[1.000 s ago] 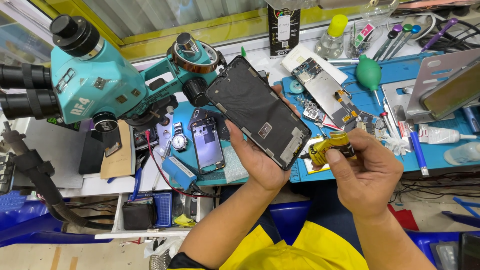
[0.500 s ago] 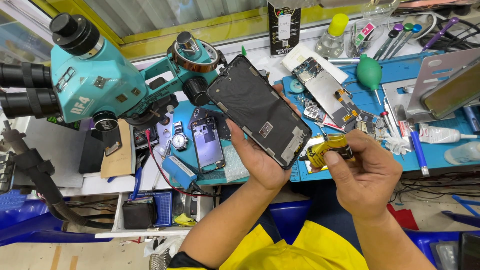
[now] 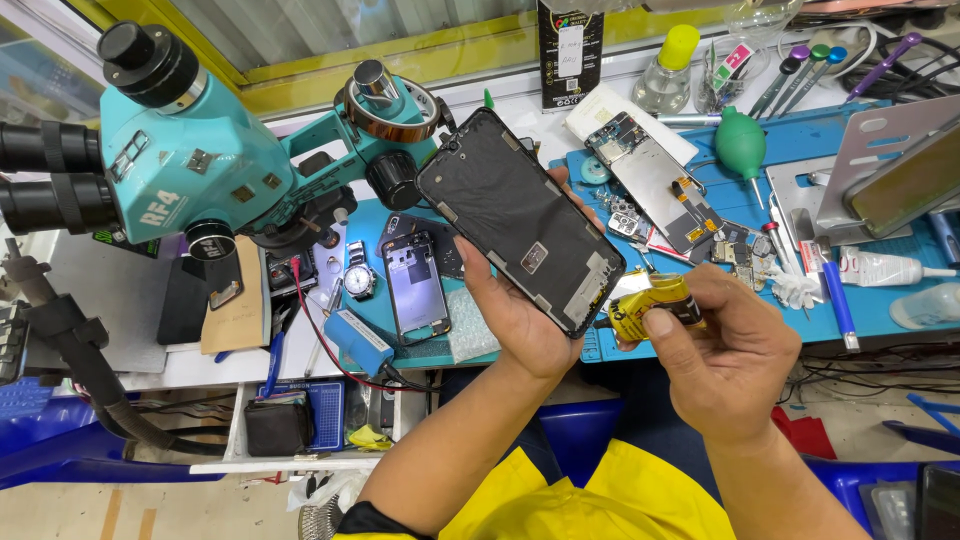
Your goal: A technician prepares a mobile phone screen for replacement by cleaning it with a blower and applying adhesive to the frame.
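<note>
Right hand, nearest the camera: thumb and fingers pinched on a small yellow-wrapped part, held just off the lower corner of the screen. Left hand: curled under a detached phone display panel, back side up, tilted over the desk's front edge. Looks like the mid-repair step: part being offered to the panel's connector end. Next move likely needs fine alignment with the panel held steady.

Behind, on the blue mat: opened phone frame near the left end, stripped board assembly mid-mat, green blower beyond. Teal microscope at the far left corner.
</note>
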